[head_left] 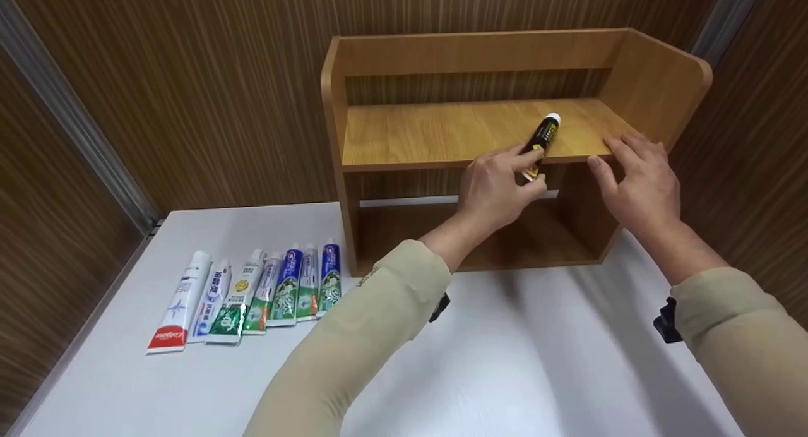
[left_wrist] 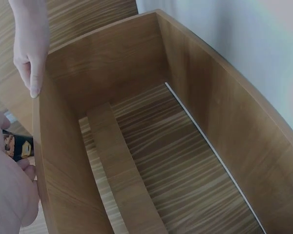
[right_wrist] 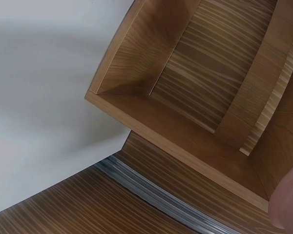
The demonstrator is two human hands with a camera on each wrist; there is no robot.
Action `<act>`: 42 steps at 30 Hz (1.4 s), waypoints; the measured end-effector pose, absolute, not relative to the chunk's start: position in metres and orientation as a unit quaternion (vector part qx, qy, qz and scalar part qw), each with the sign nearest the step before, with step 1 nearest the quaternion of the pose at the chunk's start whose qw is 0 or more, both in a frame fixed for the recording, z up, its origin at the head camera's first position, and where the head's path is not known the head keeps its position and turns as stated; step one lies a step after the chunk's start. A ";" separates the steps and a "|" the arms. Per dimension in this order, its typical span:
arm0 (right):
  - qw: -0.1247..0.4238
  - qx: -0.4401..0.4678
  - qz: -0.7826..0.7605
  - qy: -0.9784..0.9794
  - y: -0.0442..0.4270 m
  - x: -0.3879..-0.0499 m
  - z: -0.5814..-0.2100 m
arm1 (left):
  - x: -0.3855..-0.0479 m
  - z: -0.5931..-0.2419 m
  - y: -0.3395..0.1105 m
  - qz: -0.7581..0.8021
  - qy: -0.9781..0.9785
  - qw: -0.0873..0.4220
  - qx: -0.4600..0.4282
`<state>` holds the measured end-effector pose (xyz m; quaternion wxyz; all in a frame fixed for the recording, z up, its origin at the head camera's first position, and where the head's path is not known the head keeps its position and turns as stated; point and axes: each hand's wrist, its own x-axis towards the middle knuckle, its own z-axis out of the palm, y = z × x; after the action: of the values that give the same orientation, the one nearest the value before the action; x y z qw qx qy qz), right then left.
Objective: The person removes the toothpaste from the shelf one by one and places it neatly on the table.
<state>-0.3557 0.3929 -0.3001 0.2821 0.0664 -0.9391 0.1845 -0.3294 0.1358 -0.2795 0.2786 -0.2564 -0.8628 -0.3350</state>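
My left hand [head_left: 499, 184] holds a black toothpaste tube [head_left: 544, 134] with yellow lettering and a white cap. The tube slants at the front edge of the wooden shelf's upper board [head_left: 435, 131], cap end over the board. In the left wrist view the same dark tube [left_wrist: 20, 146] shows between my fingers beside the board's edge. My right hand [head_left: 644, 178] rests on the board's front right part, fingers on top and thumb by the edge. Only a blurred bit of that hand [right_wrist: 288, 195] appears in the right wrist view.
Several toothpaste tubes lie side by side on the white table [head_left: 480, 374], from a red-and-white tube [head_left: 180, 304] to a blue-and-green tube [head_left: 330, 276] near the shelf. The shelf has a lower compartment [head_left: 404, 235] and raised side panels [head_left: 663, 77]. Wood-patterned walls stand behind.
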 end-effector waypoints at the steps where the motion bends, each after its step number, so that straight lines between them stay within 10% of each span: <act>1: 0.283 0.067 0.185 -0.939 0.394 -0.356 -0.300 | -0.328 -0.280 0.133 -0.334 -0.862 0.280 -0.259; 42: 0.312 0.092 0.201 -0.924 0.407 -0.368 -0.304 | -0.271 -0.306 0.008 -0.519 -0.764 0.264 -0.278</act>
<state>-0.3679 0.4074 -0.3045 0.3119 0.0923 -0.9240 0.2012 -0.2710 0.0083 -0.3064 0.2644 -0.2776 -0.7639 -0.5191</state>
